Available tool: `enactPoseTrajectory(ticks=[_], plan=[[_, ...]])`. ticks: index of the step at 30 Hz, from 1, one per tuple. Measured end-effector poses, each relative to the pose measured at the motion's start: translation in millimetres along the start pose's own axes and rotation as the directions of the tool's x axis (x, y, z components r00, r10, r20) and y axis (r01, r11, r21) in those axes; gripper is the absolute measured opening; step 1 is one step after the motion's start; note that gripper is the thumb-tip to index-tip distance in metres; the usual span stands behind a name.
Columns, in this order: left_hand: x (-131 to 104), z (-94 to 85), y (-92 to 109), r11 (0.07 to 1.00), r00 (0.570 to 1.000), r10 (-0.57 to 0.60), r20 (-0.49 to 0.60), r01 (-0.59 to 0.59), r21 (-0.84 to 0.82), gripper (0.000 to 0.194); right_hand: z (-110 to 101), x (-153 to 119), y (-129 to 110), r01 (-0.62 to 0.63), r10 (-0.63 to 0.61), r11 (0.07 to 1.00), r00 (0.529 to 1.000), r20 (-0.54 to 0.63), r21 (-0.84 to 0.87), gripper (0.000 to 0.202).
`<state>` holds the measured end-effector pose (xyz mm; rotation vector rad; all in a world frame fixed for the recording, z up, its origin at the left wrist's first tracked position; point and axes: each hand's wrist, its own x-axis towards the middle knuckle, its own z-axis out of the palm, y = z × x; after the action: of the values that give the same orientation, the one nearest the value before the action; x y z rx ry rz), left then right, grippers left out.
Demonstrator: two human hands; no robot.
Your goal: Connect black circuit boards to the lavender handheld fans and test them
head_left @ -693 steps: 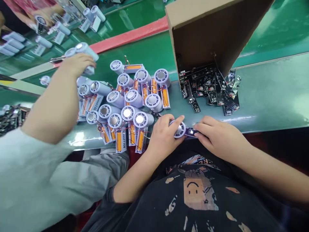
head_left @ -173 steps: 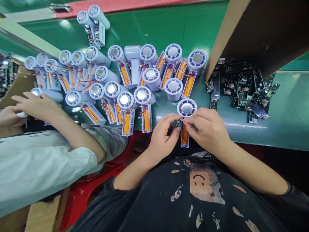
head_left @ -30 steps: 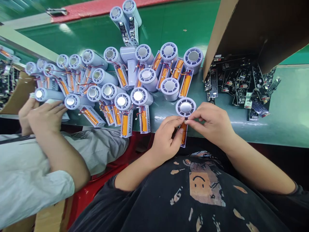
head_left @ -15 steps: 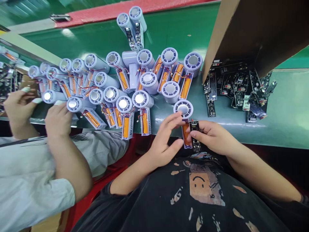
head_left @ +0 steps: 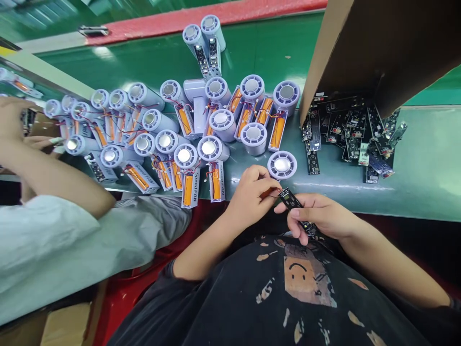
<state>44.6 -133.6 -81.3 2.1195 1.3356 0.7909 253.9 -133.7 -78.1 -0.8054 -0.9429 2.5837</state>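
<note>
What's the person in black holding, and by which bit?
The right hand holds a black circuit board near its middle, thumb on top. The left hand is at thin wires by the board's end; whether it grips them is unclear.

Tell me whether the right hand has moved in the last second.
Yes: the right hand has moved toward the black shirt, away from the cardboard box.

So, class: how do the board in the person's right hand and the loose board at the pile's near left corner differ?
The held board is gripped by the right hand; the loose board lies on the table.
The held board slants across the picture; the loose board runs nearly straight up and down it.
Thin wires show beside the held board's end; none are visible at the loose board.
Both are dark, long and narrow.
</note>
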Motion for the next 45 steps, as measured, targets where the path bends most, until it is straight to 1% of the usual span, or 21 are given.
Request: enactPoseTrajectory(ticks=[2, 4, 6, 7, 9, 11, 13, 15, 17, 19, 21, 24, 26, 28, 30, 33, 35, 37, 39, 42, 45], plan=[[0.1, -9.9, -2.5, 0.999, 0.998, 0.033, 0.050, -0.031, -0.043, 0.016, -6.0, 1.4, 1.1, 0.013, -0.015, 0.999, 0.999, 0.030, 0.049, 0.034], [-0.1, -19.4, -3.7, 0.998, 0.988, 0.047, 0.145, -0.042, -0.040, 0.020, -9.8, 3.4, 2.8, 0.032, -0.036, 0.997, 0.998, 0.048, 0.075, 0.032], [-0.6, -24.7, -2.5, 0.999, 0.975, 0.033, 0.221, -0.032, -0.010, 0.034, -11.0, 5.5, 4.1, 0.060, -0.066, 0.993, 0.996, 0.055, 0.101, 0.029], [-0.9, -24.9, -1.2, 0.999, 0.973, 0.024, 0.229, -0.028, 0.017, 0.038, -10.9, 6.4, 4.4, 0.070, -0.077, 0.991, 0.995, 0.057, 0.113, 0.027], [-1.9, -20.9, 2.1, 0.995, 0.986, 0.024, 0.166, -0.039, 0.093, 0.033, -10.2, 7.7, 4.3, 0.079, -0.088, 0.989, 0.994, 0.070, 0.125, 0.025], [-3.2, -13.8, 5.2, 0.980, 0.997, 0.054, 0.046, -0.062, 0.189, 0.021, -9.6, 8.0, 3.8, 0.075, -0.084, 0.991, 0.993, 0.082, 0.112, 0.027], [-4.3, -7.8, 7.3, 0.965, 0.994, 0.099, -0.036, -0.088, 0.246, 0.017, -9.6, 7.3, 3.6, 0.080, -0.086, 0.994, 0.993, 0.082, 0.076, 0.032], [-4.9, -5.5, 8.1, 0.959, 0.990, 0.127, -0.055, -0.109, 0.260, 0.018, -9.5, 6.0, 4.0, 0.109, -0.109, 0.994, 0.994, 0.030, -0.005, 0.037], [-4.9, -7.0, 7.7, 0.952, 0.989, 0.147, -0.028, -0.134, 0.275, 0.018, -8.7, 4.8, 4.7, 0.149, -0.163, 0.974, 0.984, -0.072, -0.168, 0.035], [-4.5, -10.9, 6.2, 0.938, 0.986, 0.169, 0.006, -0.162, 0.306, 0.018, -7.2, 4.0, 5.2, 0.167, -0.237, 0.918, 0.958, -0.160, -0.361, 0.031], [-3.5, -15.3, 3.3, 0.932, 0.983, 0.180, 0.024, -0.178, 0.315, 0.018, -5.0, 3.6, 4.9, 0.155, -0.276, 0.865, 0.941, -0.195, -0.477, 0.030], [-0.5, -19.5, -2.8, 0.970, 0.992, 0.120, 0.029, -0.123, 0.209, 0.018, -1.2, 3.9, 2.4, 0.116, -0.247, 0.860, 0.947, -0.206, -0.497, 0.030], [2.1, -19.2, -6.3, 0.997, 1.000, 0.019, 0.019, -0.020, 0.077, 0.016, 1.4, 4.8, -0.2, 0.092, -0.228, 0.862, 0.949, -0.219, -0.498, 0.031], [4.0, -16.4, -7.9, 0.996, 0.997, -0.083, -0.006, 0.083, -0.022, 0.013, 3.3, 6.6, -2.2, 0.071, -0.224, 0.862, 0.941, -0.252, -0.502, 0.031], [4.8, -12.8, -7.3, 0.989, 0.989, -0.140, -0.045, 0.138, -0.043, 0.010, 4.0, 9.3, -2.7, 0.053, -0.222, 0.866, 0.932, -0.288, -0.496, 0.031], [4.9, -9.4, -3.5, 0.977, 0.972, -0.212, -0.100, 0.211, -0.023, 0.006, 3.3, 13.4, -0.7, 0.048, -0.226, 0.873, 0.921, -0.316, -0.486, 0.027], [6.0, -9.3, 0.0, 0.973, 0.969, -0.230, -0.091, 0.232, 0.016, 0.008, 2.6, 15.5, 0.6, 0.052, -0.233, 0.871, 0.920, -0.317, -0.489, 0.026], [8.1, -9.7, 4.1, 0.974, 0.979, -0.193, -0.066, 0.199, 0.111, 0.006, 2.6, 16.8, 0.4, 0.049, -0.234, 0.868, 0.918, -0.320, -0.494, 0.025], [9.9, -9.1, 8.5, 0.952, 0.990, -0.120, -0.079, 0.137, 0.274, 0.015, 3.4, 17.7, -1.3, 0.037, -0.232, 0.867, 0.913, -0.337, -0.497, 0.024], [8.3, -7.3, 14.1, 0.856, 0.994, 0.013, -0.105, 0.043, 0.515, 0.025, 4.9, 18.7, -4.4, 0.022, -0.226, 0.877, 0.900, -0.372, -0.480, 0.024], [1.2, -8.9, 16.3, 0.813, 0.994, 0.107, -0.035, -0.067, 0.578, 0.022, 5.1, 19.1, -5.5, 0.032, -0.229, 0.891, 0.893, -0.387, -0.453, 0.024]])
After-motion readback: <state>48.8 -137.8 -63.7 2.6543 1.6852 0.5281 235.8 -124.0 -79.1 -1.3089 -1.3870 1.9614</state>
